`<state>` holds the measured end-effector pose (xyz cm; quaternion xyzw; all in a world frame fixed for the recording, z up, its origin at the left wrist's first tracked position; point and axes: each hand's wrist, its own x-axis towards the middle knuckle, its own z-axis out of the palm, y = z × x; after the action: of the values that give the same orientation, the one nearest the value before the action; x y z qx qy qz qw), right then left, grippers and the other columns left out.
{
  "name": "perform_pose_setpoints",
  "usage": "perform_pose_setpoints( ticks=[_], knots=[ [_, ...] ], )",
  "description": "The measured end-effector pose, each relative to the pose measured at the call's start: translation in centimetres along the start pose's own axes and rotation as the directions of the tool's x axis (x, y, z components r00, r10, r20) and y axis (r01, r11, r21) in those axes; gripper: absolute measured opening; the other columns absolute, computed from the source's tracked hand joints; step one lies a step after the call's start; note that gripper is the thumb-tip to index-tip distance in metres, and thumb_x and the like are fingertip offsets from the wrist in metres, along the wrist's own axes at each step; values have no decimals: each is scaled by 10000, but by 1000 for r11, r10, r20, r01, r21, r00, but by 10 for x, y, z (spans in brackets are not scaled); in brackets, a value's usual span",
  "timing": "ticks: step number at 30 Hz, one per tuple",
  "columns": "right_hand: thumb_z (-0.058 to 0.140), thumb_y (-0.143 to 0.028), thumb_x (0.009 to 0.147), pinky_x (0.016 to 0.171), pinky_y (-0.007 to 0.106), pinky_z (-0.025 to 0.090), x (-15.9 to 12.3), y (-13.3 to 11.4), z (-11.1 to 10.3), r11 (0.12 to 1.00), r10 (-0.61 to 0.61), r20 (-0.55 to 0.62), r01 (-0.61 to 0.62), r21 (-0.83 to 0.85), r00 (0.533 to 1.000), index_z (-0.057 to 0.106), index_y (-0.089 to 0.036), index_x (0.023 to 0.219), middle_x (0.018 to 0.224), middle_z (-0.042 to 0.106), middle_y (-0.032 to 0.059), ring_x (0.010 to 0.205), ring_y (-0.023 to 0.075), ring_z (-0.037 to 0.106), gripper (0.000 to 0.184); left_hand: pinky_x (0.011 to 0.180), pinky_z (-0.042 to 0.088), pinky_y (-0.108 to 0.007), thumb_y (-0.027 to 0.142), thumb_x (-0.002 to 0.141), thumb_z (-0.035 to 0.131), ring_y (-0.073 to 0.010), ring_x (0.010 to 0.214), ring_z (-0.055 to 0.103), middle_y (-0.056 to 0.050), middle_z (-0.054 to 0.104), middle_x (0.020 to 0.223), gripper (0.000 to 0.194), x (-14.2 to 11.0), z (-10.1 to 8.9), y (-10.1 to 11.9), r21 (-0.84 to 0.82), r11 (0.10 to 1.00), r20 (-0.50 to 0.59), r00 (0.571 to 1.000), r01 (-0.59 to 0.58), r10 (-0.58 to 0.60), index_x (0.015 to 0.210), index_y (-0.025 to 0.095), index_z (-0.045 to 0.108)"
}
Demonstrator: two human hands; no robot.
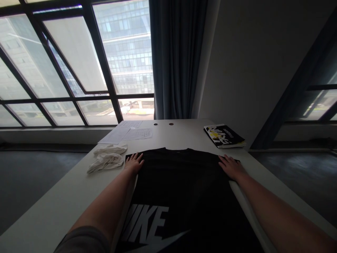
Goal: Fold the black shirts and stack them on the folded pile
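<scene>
"On the near part of the counter (181, 137), what's spread out?"

"A black shirt (184, 182), laid flat with its neckline toward the far edge. The fabric looks smooth and matte. Pale block letters (149, 223) and a curved tick (167, 243) are printed low on it, and the bottom runs out of view."

"And the left hand (134, 163)?"

"Palm down on the left sleeve, fingers fanned wide. It rests on the cloth rather than pinching it."

"Same for the right hand (231, 167)?"

"Much the same: flat on the right sleeve, fingers spread apart, clasping nothing that I can see."

"What's along the left edge?"

"Some crumpled white rags (109, 158), soft and full of folds, just beside the left sleeve. Beyond them, toward the far left corner, flat sheets of paper (138, 133) overlap, with writing on at least one."

"And on the right?"

"Near the right edge, past the right sleeve, a flat black packet (225, 136) with bold white and yellow print. I can't tell whether it's paper or plastic. Behind the far edge, a dark blue curtain (179, 59) hangs in long upright pleats."
</scene>
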<state>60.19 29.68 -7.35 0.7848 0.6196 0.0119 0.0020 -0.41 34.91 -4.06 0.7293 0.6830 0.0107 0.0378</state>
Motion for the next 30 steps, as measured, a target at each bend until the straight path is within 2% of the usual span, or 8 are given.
perform_pose_setpoints(
  ticks=[5, 11, 15, 18, 20, 22, 25, 30],
  knots=[
    [241, -519, 1048, 1227, 577, 235, 12, 2, -1, 1000, -29, -3, 29, 1, 1000, 310, -287, 1651, 1730, 235, 92, 1558, 337, 269, 650, 1262, 150, -568, 598, 1033, 309, -314, 1604, 161, -38, 180, 1742, 659, 14, -2, 2, -5, 1000, 5, 1000, 11, -11, 1648, 360, 290],
    [269, -492, 1051, 1227, 555, 253, 25, 0, -4, 999, -32, -26, 32, -6, 999, 359, -265, 1634, 1720, 264, 87, 1557, 329, 283, 633, 1228, 134, -673, 628, 1015, 321, -367, 1594, 171, -47, 202, 1739, 659, 27, -4, 6, -39, 998, -22, 998, 50, -51, 1631, 393, 322],
    [308, -393, 1036, 1208, 493, 320, 30, 0, -4, 997, -78, -115, 79, 4, 990, 495, -175, 1562, 1649, 411, 125, 1498, 321, 398, 599, 1228, 174, -655, 585, 1013, 331, -357, 1590, 190, -62, 249, 1728, 644, 32, -4, 5, -67, 979, -61, 978, 195, -199, 1614, 360, 378],
    [316, -317, 1014, 1194, 419, 356, 24, 2, -8, 995, -82, -260, 93, 30, 962, 667, -100, 1393, 1540, 546, 166, 1429, 302, 488, 560, 1237, 218, -588, 547, 1032, 308, -340, 1579, 236, -109, 287, 1710, 634, 31, -4, -2, -85, 970, -82, 968, 229, -236, 1592, 278, 435],
    [296, -298, 1015, 1168, 386, 390, 15, 6, -13, 995, -34, -375, 65, 69, 927, 754, -97, 1243, 1455, 622, 172, 1352, 293, 562, 550, 1246, 232, -529, 516, 1045, 309, -310, 1575, 258, -117, 303, 1703, 617, 26, -5, -9, -92, 978, -82, 977, 189, -196, 1580, 246, 453],
    [283, -313, 1021, 1112, 394, 444, 2, 12, -16, 992, 44, -413, 10, 126, 910, 796, -137, 1125, 1336, 704, 160, 1226, 299, 647, 552, 1254, 230, -496, 482, 1050, 335, -286, 1579, 255, -109, 291, 1707, 600, 16, -3, -18, -80, 989, -80, 988, 125, -131, 1587, 235, 438],
    [295, -358, 1012, 1108, 467, 442, -17, 26, -16, 981, 116, -323, -58, 184, 939, 805, -208, 1075, 1192, 773, 124, 1106, 322, 702, 535, 1247, 248, -506, 427, 1060, 354, -287, 1580, 256, -127, 255, 1713, 582, -5, 5, -31, -42, 998, -97, 994, 39, -43, 1600, 221, 415],
    [263, -403, 975, 1181, 622, 328, -52, 37, -7, 970, 106, -211, -54, 237, 972, 736, -274, 1266, 1418, 668, 96, 1322, 340, 597, 569, 1252, 249, -533, 387, 1058, 375, -299, 1563, 301, -157, 338, 1671, 570, -47, 21, -42, -7, 999, -162, 986, -43, 41, 1596, 210, 434]
  ],
)
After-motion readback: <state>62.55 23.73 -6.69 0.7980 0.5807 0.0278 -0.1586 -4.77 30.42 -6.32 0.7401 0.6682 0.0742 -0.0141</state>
